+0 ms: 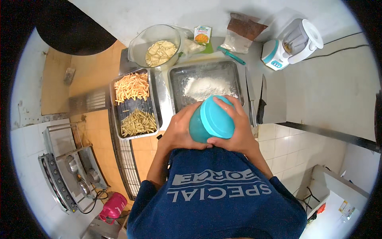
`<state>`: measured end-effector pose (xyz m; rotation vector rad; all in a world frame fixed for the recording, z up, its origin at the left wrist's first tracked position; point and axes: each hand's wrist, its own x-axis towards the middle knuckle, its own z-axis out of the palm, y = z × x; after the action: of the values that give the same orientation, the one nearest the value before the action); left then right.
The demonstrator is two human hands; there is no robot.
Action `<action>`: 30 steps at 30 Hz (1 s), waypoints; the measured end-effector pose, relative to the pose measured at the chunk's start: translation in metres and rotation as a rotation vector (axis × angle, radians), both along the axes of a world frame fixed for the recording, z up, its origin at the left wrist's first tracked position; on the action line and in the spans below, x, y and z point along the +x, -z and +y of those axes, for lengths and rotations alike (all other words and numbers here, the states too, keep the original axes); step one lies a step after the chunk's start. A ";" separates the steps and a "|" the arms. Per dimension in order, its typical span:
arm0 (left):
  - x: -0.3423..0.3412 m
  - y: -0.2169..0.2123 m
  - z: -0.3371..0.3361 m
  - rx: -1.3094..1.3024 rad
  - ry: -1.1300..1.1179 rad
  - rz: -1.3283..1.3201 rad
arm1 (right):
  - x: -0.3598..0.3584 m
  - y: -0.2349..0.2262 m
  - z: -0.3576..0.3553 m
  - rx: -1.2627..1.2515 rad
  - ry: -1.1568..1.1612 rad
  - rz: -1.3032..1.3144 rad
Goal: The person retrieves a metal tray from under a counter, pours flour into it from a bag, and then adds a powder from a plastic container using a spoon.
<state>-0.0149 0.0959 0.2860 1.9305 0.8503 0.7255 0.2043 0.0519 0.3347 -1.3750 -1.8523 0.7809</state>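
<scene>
- Left hand (180,128) clasps the jar (196,128), fingers curled along its side!
- Right hand (242,128) grips the lid (217,119), fingers spread wide!
- Jar's up before the chest, by the tray (172,84) of flour (209,87)!

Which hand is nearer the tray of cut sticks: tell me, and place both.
Left. The left hand, on the left side of the turquoise-lidded container, is right of the tray, apart from it. The right hand is farther right, on the container's other side.
</scene>
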 end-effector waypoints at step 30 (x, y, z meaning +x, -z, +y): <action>0.000 0.073 0.029 -0.749 0.489 -0.276 | 0.000 -0.007 0.002 0.130 -0.175 -0.080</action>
<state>-0.0154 0.1245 0.2130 1.2426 0.3644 0.2951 0.2045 0.0543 0.3421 -1.1898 -2.0695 0.6862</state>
